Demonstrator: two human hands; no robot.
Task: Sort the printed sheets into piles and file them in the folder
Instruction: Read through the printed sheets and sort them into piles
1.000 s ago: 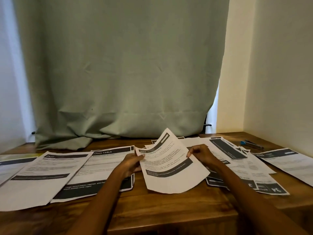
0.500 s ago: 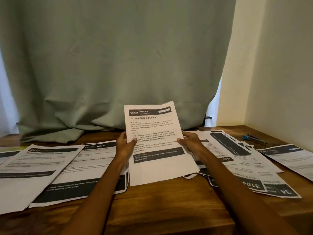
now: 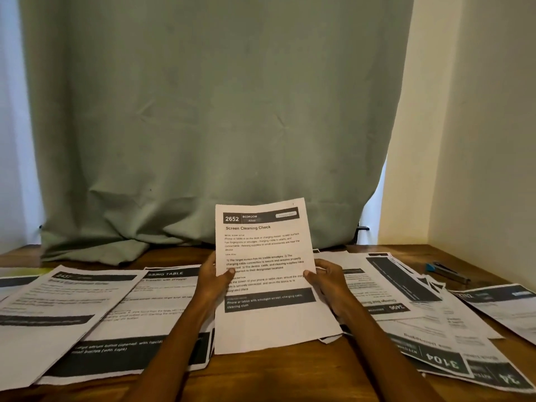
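So this is mid-sort, the reading part. Starting at the far left of the worktop (image 3: 261, 372) there's the edge of a sheet with a yellowish strip behind it, too cut off to say whether that's the folder. Next to it sits a sheet headed 2437 (image 3: 58, 309), and overlapping its right side is the dressing table sheet (image 3: 150, 314), which looks like it has more pages under it, so I'd guess these are piles already started.

In the middle, the left hand (image 3: 213, 281) pinches the left edge of the 2652 sheet (image 3: 266, 256), thumb on the printed face and the other fingers hidden behind the paper. The right hand (image 3: 326, 281) does the same on the right edge, thumb in front, fingers curled round the back. The sheet is held nearly upright, facing the camera, bottom edge down by the worktop. The header says BEDROOM, title "Screen Cleaning Check".

To the right is the unsorted heap (image 3: 406, 300), fanned out messily and mostly upside down from here, with numbers like 3406 and 3104 showing. Further right lies one separate sheet (image 3: 504, 309), and beyond it near the wall a blue pen-like thing (image 3: 446, 271), can't tell exactly what.

Next move, I reckon: decide the category from that header and lay it on the matching pile, or start a new bedroom one if nothing matches. Filing is still a way off.
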